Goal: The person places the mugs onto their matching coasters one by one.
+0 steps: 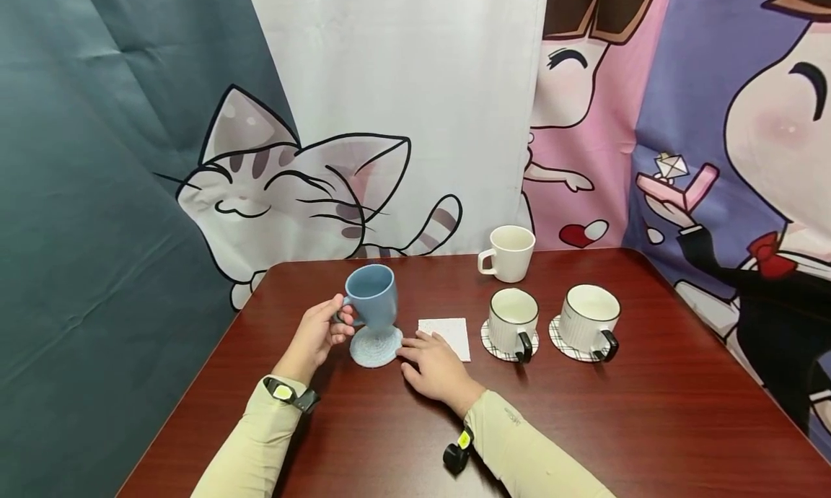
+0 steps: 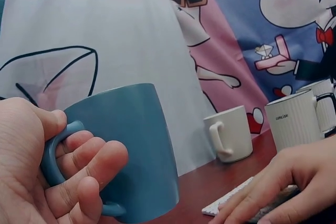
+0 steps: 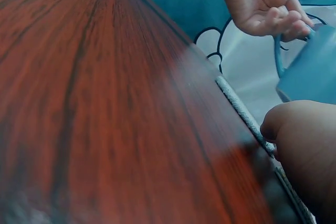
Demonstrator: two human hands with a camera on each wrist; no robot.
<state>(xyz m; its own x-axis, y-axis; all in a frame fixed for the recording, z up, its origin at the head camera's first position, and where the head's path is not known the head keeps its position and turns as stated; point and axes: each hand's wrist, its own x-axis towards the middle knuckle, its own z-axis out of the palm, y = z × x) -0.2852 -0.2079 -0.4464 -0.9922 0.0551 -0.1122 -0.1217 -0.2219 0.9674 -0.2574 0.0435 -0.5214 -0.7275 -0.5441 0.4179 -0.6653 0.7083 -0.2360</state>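
Observation:
My left hand grips a blue mug by its handle. The mug is in the air above a round pale-blue coaster; the right wrist view shows a gap between the mug and the coaster. My right hand lies low over the table, palm down, fingers spread, fingertips at the coaster's right edge. Behind that hand is a white square coaster, its lower left part hidden by the fingers. In the left wrist view my fingers pass through the mug's handle.
Two ribbed white mugs with black handles, one in the middle and one at right, stand on round checked coasters. A plain white mug stands near the table's back edge. A cartoon-printed curtain hangs behind the dark red table.

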